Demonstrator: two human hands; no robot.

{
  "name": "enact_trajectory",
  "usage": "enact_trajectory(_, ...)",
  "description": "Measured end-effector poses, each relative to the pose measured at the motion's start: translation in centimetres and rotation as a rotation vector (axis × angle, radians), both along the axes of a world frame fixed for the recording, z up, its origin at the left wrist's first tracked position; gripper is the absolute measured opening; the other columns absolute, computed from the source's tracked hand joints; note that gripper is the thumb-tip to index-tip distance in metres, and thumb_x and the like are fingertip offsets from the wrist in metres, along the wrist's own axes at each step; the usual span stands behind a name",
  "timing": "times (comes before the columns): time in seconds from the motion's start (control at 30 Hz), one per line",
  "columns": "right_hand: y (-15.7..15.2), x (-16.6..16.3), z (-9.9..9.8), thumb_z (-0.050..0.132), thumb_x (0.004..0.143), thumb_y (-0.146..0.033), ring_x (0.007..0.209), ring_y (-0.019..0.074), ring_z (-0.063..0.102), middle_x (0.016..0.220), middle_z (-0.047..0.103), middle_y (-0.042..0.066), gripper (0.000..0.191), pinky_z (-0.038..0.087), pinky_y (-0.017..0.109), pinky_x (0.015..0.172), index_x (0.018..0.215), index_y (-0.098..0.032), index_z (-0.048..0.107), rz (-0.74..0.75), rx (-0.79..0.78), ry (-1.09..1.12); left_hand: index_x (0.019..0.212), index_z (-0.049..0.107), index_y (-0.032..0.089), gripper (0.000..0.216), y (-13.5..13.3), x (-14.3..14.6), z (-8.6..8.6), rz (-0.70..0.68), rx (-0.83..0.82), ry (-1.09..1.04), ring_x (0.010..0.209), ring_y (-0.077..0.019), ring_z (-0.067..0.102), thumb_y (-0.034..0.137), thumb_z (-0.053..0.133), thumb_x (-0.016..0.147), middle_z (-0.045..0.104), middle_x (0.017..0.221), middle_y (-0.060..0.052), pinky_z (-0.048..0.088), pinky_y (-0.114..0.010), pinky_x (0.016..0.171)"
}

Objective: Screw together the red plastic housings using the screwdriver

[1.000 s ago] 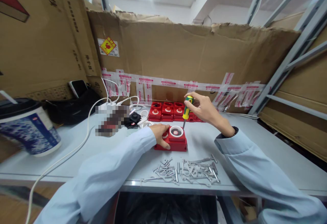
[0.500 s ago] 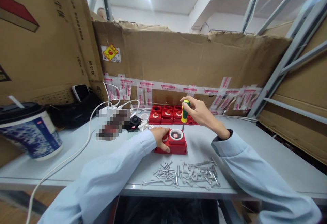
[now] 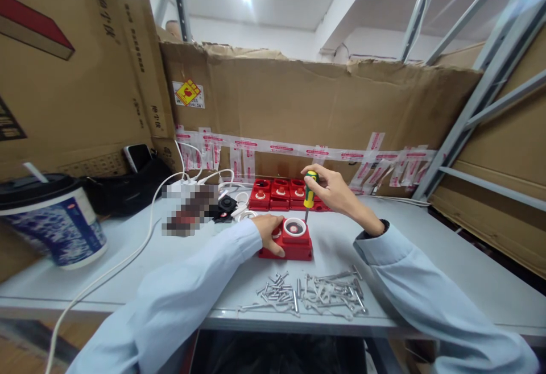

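My right hand (image 3: 326, 185) grips the handle of a green and yellow screwdriver (image 3: 310, 192). Its shaft points down, nearly upright, to the back right corner of a red box (image 3: 298, 250) with a white ring and dark round centre on top. The very tip is hidden behind or in the box. Pressed on the left side of that box is my left hand (image 3: 269, 234), its fingers wrapped over the far side and the thumb along the front. In front of the box lie several loose silver screws (image 3: 277, 290) and metal pieces with pale strips (image 3: 335, 291).
Several similar red boxes (image 3: 280, 194) stand in a row behind. Black parts (image 3: 225, 206), white rings (image 3: 246, 215) and a power strip (image 3: 181, 186) with cables sit at the back left. A large paper cup (image 3: 63, 226) stands far left. Cardboard (image 3: 277, 101) walls the rear.
The view has tilted up slightly, so everything sits a little lower. Both hands keep their hold on the red box and the screwdriver, with hardly any visible movement.
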State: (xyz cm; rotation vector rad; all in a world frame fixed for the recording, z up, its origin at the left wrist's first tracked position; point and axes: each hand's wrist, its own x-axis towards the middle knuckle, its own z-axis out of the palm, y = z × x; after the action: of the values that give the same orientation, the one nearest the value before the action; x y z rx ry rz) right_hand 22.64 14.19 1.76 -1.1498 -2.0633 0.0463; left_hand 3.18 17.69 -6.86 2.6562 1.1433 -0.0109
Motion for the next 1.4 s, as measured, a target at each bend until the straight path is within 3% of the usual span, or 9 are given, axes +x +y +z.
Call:
enact_trajectory(0.2, -0.1, -0.7, -0.6, 0.045, 0.085, -0.043, 0.054, 0.0103, 0.043, 0.065, 0.053, -0.003, 0.025, 0.035, 0.023, 0.057, 0.086, -0.021, 0.055, -0.049, 0.102, 0.021, 0.110, 0.051, 0.021, 0.070, -0.3, -0.1, 0.5, 0.010, -0.015, -0.006, 0.092, -0.0254, 0.062, 0.051, 0.074, 0.051, 0.065, 0.102, -0.005, 0.046, -0.027, 0.077)
enact_trajectory(0.37, -0.3, -0.1, -0.1, 0.038, 0.087, -0.031, 0.058, 0.0115, 0.050, 0.072, 0.058, -0.001, 0.023, 0.037, 0.024, 0.059, 0.101, -0.021, 0.054, 0.014, -0.009, 0.020, 0.111, 0.050, 0.021, 0.072, -0.2, -0.1, 0.5, 0.002, -0.028, -0.002, 0.092, -0.0251, 0.061, 0.054, 0.073, 0.051, 0.065, 0.102, -0.005, 0.046, -0.028, 0.078)
enact_trajectory(0.47, -0.1, 0.2, -0.1, 0.041, 0.087, -0.036, 0.059, 0.0115, 0.051, 0.076, 0.059, -0.001, 0.025, 0.038, 0.023, 0.058, 0.101, -0.021, 0.054, 0.052, -0.051, 0.051, 0.110, 0.051, 0.021, 0.072, -0.1, 0.0, 0.2, 0.009, -0.006, 0.002, 0.092, -0.0254, 0.061, 0.052, 0.075, 0.050, 0.065, 0.102, -0.005, 0.046, -0.028, 0.078)
enact_trajectory(0.6, 0.1, -0.1, -0.6, 0.045, 0.084, -0.048, 0.054, 0.0114, 0.046, 0.064, 0.054, -0.003, 0.028, 0.035, 0.024, 0.056, 0.087, -0.021, 0.055, -0.090, 0.073, 0.010, 0.110, 0.050, 0.020, 0.072, 0.0, 0.1, 0.1, 0.016, 0.006, 0.018, 0.094, -0.0265, 0.061, 0.051, 0.075, 0.049, 0.065, 0.104, -0.007, 0.046, -0.029, 0.078)
enact_trajectory(0.7, 0.0, 0.0, -0.5, 0.042, 0.085, -0.048, 0.052, 0.0128, 0.046, 0.059, 0.052, -0.003, 0.030, 0.033, 0.026, 0.057, 0.091, -0.022, 0.056, -0.217, 0.103, -0.056, 0.111, 0.050, 0.019, 0.073, -0.1, 0.1, 0.1, 0.020, 0.001, 0.024, 0.094, -0.0267, 0.061, 0.050, 0.075, 0.050, 0.065, 0.104, -0.007, 0.046, -0.029, 0.078)
enact_trajectory(0.9, -0.3, 0.5, -0.2, 0.039, 0.088, -0.035, 0.062, 0.0127, 0.053, 0.076, 0.060, 0.000, 0.025, 0.038, 0.024, 0.061, 0.101, -0.021, 0.055, 0.000, -0.020, 0.031, 0.110, 0.050, 0.019, 0.073, 0.0, 0.1, 0.0, 0.024, 0.011, 0.027, 0.093, -0.0268, 0.061, 0.051, 0.075, 0.050, 0.064, 0.104, -0.007, 0.045, -0.029, 0.077)
enact_trajectory(1.1, -0.7, -0.1, -0.5, 0.042, 0.086, -0.046, 0.052, 0.0126, 0.045, 0.059, 0.053, -0.003, 0.028, 0.033, 0.025, 0.056, 0.088, -0.022, 0.056, -0.206, 0.096, -0.049, 0.109, 0.051, 0.020, 0.071, 0.0, 0.0, -0.1, 0.017, 0.014, -0.006, 0.091, -0.0262, 0.061, 0.050, 0.075, 0.049, 0.065, 0.102, -0.006, 0.045, -0.028, 0.076)
enact_trajectory(1.3, -0.6, 0.0, -0.2, 0.041, 0.087, -0.036, 0.057, 0.0116, 0.050, 0.073, 0.061, -0.001, 0.025, 0.037, 0.024, 0.058, 0.102, -0.022, 0.055, -0.012, -0.010, 0.009, 0.107, 0.053, 0.021, 0.068, 0.0, -0.1, -0.2, 0.024, 0.020, -0.035, 0.090, -0.0250, 0.062, 0.048, 0.076, 0.049, 0.066, 0.098, -0.003, 0.045, -0.026, 0.075)
enact_trajectory(1.4, -0.4, -0.4, -0.5, 0.045, 0.085, -0.046, 0.055, 0.0118, 0.048, 0.066, 0.057, -0.001, 0.028, 0.035, 0.024, 0.057, 0.091, -0.021, 0.057, -0.107, 0.083, -0.011, 0.107, 0.052, 0.021, 0.069, 0.0, -0.1, -0.2, 0.015, 0.020, -0.037, 0.090, -0.0251, 0.062, 0.048, 0.077, 0.049, 0.066, 0.097, -0.003, 0.045, -0.026, 0.074)
